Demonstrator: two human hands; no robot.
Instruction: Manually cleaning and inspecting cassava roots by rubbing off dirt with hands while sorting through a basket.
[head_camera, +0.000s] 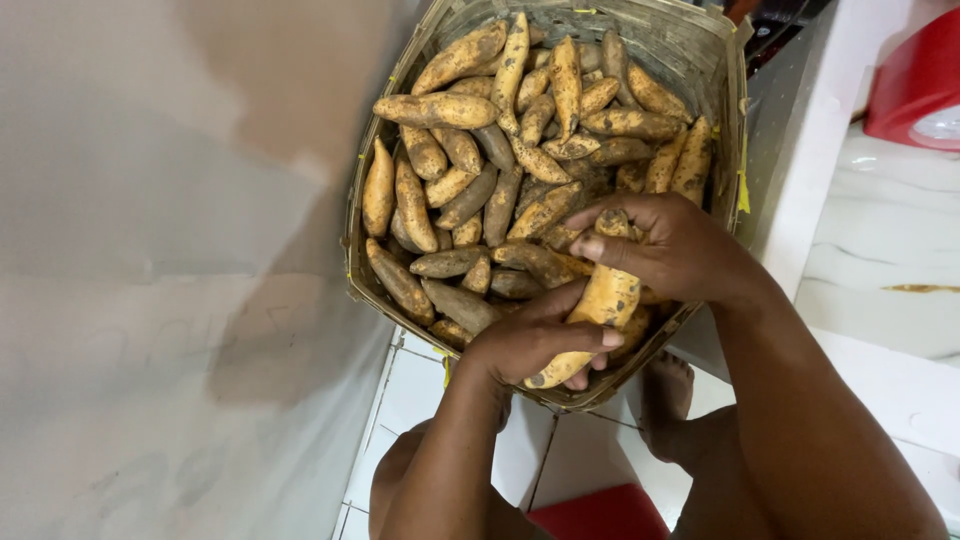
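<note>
A woven basket (700, 55) is heaped with several dirty, yellow-brown sweet potatoes (500, 150). Both my hands hold one large orange-yellow sweet potato (605, 300) over the basket's near right corner. My left hand (535, 340) wraps around its lower end, thumb across the front. My right hand (670, 245) closes over its upper end, fingers curled around the top. The potato's middle shows between the two hands; its ends are partly hidden by my fingers.
A grey-white wall (150, 300) runs along the left, touching the basket. White floor tiles (420, 390) lie below, with my bare foot (665, 400) under the basket's corner. A white marble ledge (880, 250) stands at right, a red object (915, 80) on it. Something red (600, 515) lies near my legs.
</note>
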